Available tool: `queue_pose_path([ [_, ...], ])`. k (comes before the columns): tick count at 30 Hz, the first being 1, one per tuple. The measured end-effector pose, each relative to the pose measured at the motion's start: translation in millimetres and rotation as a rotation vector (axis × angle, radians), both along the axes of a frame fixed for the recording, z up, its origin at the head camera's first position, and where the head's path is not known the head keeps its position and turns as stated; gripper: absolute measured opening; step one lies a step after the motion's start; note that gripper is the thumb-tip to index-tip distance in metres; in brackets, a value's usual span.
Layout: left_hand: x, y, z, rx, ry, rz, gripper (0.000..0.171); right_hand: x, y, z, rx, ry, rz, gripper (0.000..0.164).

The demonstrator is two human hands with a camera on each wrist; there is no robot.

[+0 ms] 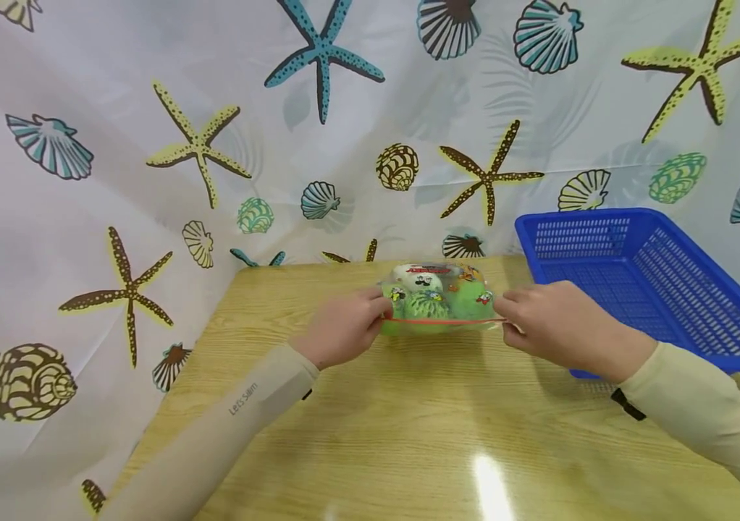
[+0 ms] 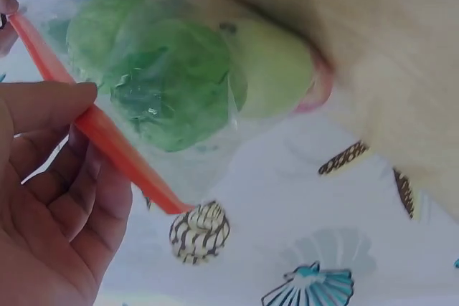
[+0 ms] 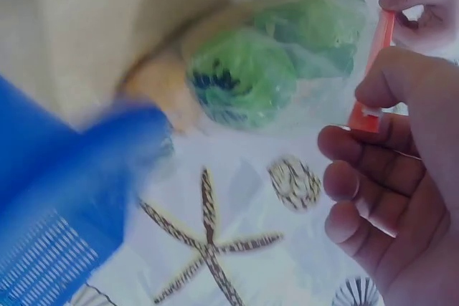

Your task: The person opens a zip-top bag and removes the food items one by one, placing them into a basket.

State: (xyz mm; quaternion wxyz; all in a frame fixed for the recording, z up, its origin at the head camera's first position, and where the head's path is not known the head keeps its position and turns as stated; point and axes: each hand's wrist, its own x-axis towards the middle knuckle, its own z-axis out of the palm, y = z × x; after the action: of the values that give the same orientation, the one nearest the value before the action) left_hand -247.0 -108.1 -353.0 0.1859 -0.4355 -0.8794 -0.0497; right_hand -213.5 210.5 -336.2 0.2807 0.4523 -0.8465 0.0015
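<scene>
A clear zip bag (image 1: 451, 307) with a red-orange zip edge lies toward the back of the wooden table, between both hands. Inside it are several rounded green items (image 2: 168, 80) and a white one (image 1: 417, 278). My left hand (image 1: 347, 325) pinches the left end of the zip edge between thumb and fingers. At the other end, my right hand (image 1: 565, 325) pinches the edge, its thumb beside a small white slider (image 3: 370, 112) in the right wrist view. The zip edge is stretched straight between the hands. I cannot tell whether the bag is sealed.
A blue plastic basket (image 1: 644, 289) stands at the right of the table, close behind my right hand. The wooden table (image 1: 370, 434) reaches forward to a white curtain (image 1: 370, 145) printed with shells and starfish.
</scene>
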Motion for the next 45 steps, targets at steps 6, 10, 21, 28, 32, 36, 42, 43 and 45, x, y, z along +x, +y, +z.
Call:
queue_pose_path([
  [6, -18.0, -5.2, 38.4, 0.14, 0.026, 0.045, 0.009, -12.9, 3.3, 33.2, -0.1, 0.007, -0.033, 0.008],
  [10, -30.9, -5.9, 58.8, 0.182, 0.03, 0.115, 0.011, -20.0, 4.4, 48.6, -0.147, -0.062, -0.105, 0.005],
  [21, -73.4, 5.2, 80.9, 0.203, -0.016, 0.308, 0.009, -36.2, 0.8, 58.1, -0.289, -0.232, -0.249, 0.015],
  [28, -91.6, 24.1, 68.3, 0.146, 0.059, 0.418, 0.014, -46.1, 0.2, 51.9, -0.391, -0.237, -0.306, 0.026],
  [32, -90.4, 41.4, 60.0, 0.159, 0.067, 0.378, 0.018, -46.8, -1.0, 49.8, -0.459, -0.23, -0.326, 0.03],
  [36, -78.6, 67.6, 55.6, 0.154, 0.001, 0.278, 0.03, -47.4, -4.1, 49.6, -0.503, -0.248, -0.334, 0.032],
  [42, -63.0, 110.1, 64.8, 0.17, -0.122, 0.103, 0.039, -49.8, -7.3, 48.4, -0.55, -0.271, -0.334, 0.032],
  [43, -62.1, 115.4, 66.5, 0.18, -0.143, 0.085, 0.038, -50.4, -7.9, 47.7, -0.561, -0.28, -0.331, 0.032],
  [45, -62.2, 123.8, 67.5, 0.2, -0.175, 0.053, 0.035, -51.2, -9.7, 46.7, -0.584, -0.305, -0.318, 0.031],
])
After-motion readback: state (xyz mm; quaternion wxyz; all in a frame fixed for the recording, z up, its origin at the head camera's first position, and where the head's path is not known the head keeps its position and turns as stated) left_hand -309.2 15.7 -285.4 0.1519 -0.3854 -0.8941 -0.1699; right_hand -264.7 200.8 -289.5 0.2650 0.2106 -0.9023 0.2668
